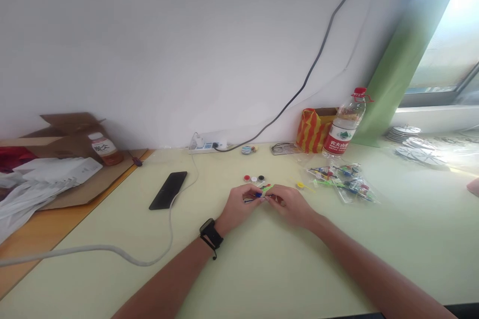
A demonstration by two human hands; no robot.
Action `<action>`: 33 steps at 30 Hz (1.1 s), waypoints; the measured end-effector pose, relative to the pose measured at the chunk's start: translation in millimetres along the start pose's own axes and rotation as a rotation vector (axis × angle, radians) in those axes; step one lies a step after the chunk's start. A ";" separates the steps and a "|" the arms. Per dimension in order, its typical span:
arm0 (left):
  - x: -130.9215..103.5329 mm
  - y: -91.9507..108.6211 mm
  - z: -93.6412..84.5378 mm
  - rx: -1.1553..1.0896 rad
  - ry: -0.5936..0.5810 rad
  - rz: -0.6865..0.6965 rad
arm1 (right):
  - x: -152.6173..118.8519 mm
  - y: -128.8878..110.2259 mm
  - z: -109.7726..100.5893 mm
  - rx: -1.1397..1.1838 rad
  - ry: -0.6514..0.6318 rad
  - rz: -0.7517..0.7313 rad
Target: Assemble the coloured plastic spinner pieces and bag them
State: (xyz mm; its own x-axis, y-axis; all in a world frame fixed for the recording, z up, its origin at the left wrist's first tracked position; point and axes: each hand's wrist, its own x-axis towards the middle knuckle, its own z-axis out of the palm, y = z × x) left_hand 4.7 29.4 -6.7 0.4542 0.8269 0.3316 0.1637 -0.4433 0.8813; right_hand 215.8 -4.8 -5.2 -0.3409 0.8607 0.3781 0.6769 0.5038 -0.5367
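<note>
My left hand (241,203), with a black watch (210,232) at the wrist, pinches a small blue piece (258,194). My right hand (290,204) meets it at the fingertips, its fingers closed on something too small to make out. Just beyond the hands, a red disc (246,178), a white disc (254,179) and a black disc (261,178) form a row. Small green and red pieces (266,187) show between the hands. A yellow piece (300,185) lies beyond my right hand.
Clear bags of coloured parts (354,182) lie right, before a water bottle (342,129) and striped bag (312,129). A phone (168,190) and white cable (123,254) lie left. A power strip (209,147) sits by the wall; a cardboard box (71,132) stands far left.
</note>
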 end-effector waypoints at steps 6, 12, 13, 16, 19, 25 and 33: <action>-0.3 -0.3 1.4 -0.059 -0.007 0.001 | 1.4 2.1 0.5 0.019 0.035 -0.011; 0.4 -1.2 0.4 -0.041 0.011 0.001 | 1.9 5.3 1.6 0.019 0.055 -0.032; 0.6 -1.0 0.1 -0.039 0.014 0.000 | 1.6 4.9 1.4 0.020 0.051 -0.028; 1.2 1.2 -1.1 -0.036 0.013 -0.003 | 0.8 2.4 0.4 0.008 0.031 -0.016; 1.6 5.0 -2.3 -0.036 0.002 -0.014 | 0.4 -0.4 -1.3 -0.004 0.011 -0.007; 1.2 3.4 -2.5 -0.032 -0.045 -0.008 | -0.3 -2.7 -3.4 -0.003 -0.035 -0.012; -2.1 6.4 1.4 -0.051 -0.033 0.004 | -0.3 -5.0 -5.1 -0.021 -0.028 -0.029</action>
State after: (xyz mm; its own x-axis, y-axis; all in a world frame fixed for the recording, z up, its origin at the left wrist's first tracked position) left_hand 6.0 24.3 -2.2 0.4835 0.8130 0.3245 0.1170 -0.4274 0.8965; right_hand 215.9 -8.0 1.3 -0.3786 0.8478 0.3714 0.6803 0.5270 -0.5094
